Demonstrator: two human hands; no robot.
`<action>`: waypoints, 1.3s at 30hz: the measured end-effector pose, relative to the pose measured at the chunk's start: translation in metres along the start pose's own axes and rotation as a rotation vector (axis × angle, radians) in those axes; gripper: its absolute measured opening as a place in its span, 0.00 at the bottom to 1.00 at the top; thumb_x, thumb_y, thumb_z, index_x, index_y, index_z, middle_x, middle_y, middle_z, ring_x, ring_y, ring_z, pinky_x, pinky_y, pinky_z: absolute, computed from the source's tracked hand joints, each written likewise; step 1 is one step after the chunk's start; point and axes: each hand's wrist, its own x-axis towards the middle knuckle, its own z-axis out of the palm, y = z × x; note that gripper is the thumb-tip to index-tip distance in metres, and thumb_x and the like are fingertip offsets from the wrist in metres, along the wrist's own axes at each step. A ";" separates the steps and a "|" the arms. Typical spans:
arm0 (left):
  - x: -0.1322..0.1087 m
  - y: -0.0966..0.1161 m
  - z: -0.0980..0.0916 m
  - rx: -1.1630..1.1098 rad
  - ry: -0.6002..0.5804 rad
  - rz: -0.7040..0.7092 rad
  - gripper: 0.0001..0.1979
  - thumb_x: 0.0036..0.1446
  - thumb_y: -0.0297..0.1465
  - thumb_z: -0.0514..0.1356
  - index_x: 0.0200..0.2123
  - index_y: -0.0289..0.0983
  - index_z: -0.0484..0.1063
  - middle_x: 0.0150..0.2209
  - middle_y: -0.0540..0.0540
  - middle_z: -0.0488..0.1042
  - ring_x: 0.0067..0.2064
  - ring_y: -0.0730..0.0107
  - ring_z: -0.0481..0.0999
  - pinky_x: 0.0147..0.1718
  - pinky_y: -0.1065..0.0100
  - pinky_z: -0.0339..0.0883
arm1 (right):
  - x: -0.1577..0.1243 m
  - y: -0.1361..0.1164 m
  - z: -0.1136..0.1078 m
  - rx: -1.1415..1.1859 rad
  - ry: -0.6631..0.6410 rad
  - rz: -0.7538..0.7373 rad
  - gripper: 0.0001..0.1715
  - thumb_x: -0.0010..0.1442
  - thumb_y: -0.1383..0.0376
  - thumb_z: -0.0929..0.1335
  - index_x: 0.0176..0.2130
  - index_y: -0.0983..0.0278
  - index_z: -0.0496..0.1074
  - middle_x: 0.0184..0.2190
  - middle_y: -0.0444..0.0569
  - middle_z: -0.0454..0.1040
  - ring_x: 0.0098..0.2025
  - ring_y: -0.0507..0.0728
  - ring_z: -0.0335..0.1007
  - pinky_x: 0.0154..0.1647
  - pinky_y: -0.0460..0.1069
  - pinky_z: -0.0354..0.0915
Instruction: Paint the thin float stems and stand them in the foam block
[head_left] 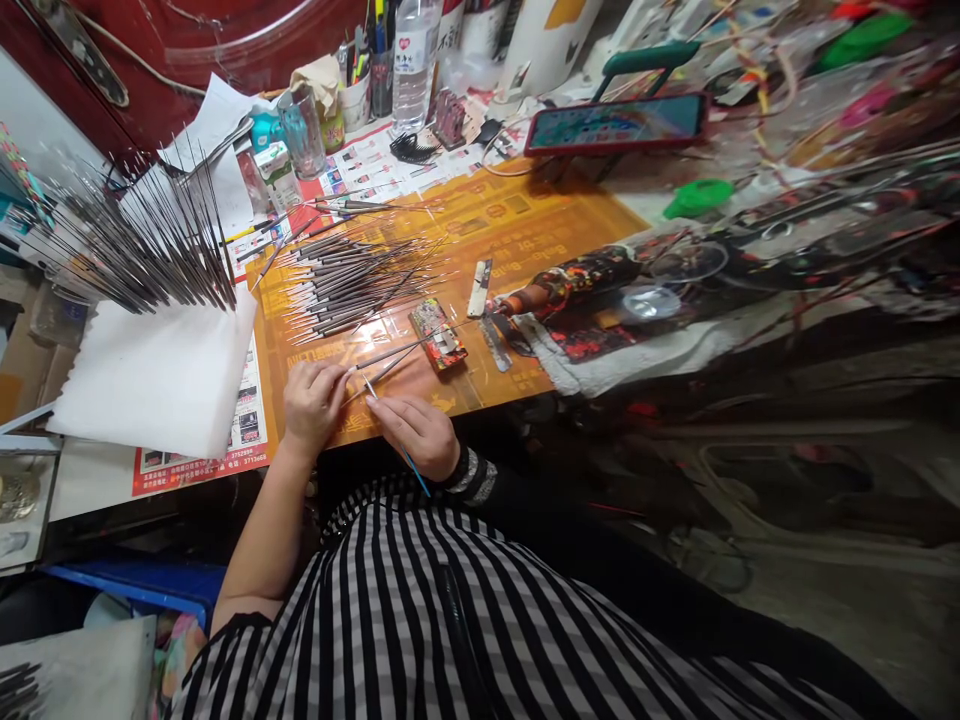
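Because it is spread flat under the work, the amber mat point(592, 212) probably serves to shield the table from paint and scratches. On its left, partly over a printed sheet, lies a thick white foam block point(161, 385); a bunch of dark sticks point(196, 280) stands along its far edge, upright or leaning and fanned out, perhaps so that their tips touch nothing. More sticks lie in a loose pile point(341, 290) on the mat, mostly side by side, likely to be within easy reach. Beyond the mat's far edge, the phone point(615, 125) rests tilted on a stand, presumably to face the person, and the water bottle point(411, 75) is upright among the pens and cups, well away from the hands.

Near the front edge, the left hand point(313, 400) has its fingers narrowed in a pinch on one thin stick point(386, 356), which slants across the mat towards the small paint-spotted block point(437, 335). Just beside it, the right hand point(420, 430) pinches a slender blue brush point(417, 474) close to one end, its handle running back under the palm, a grip that seems suited to fine control.
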 end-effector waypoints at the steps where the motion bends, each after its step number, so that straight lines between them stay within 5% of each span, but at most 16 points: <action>1: 0.000 0.000 0.000 0.000 0.002 0.005 0.10 0.68 0.34 0.58 0.37 0.39 0.77 0.35 0.45 0.77 0.38 0.67 0.73 0.42 0.64 0.67 | 0.001 0.000 0.000 0.000 0.004 -0.003 0.33 0.68 0.73 0.65 0.69 0.66 0.59 0.47 0.58 0.80 0.48 0.61 0.78 0.48 0.56 0.77; 39: 0.000 0.000 0.000 -0.020 0.022 0.028 0.08 0.68 0.33 0.58 0.38 0.39 0.76 0.35 0.46 0.78 0.38 0.67 0.74 0.41 0.64 0.67 | -0.003 0.000 0.002 -0.012 -0.009 -0.002 0.31 0.68 0.73 0.65 0.68 0.66 0.61 0.48 0.58 0.80 0.49 0.61 0.77 0.49 0.56 0.76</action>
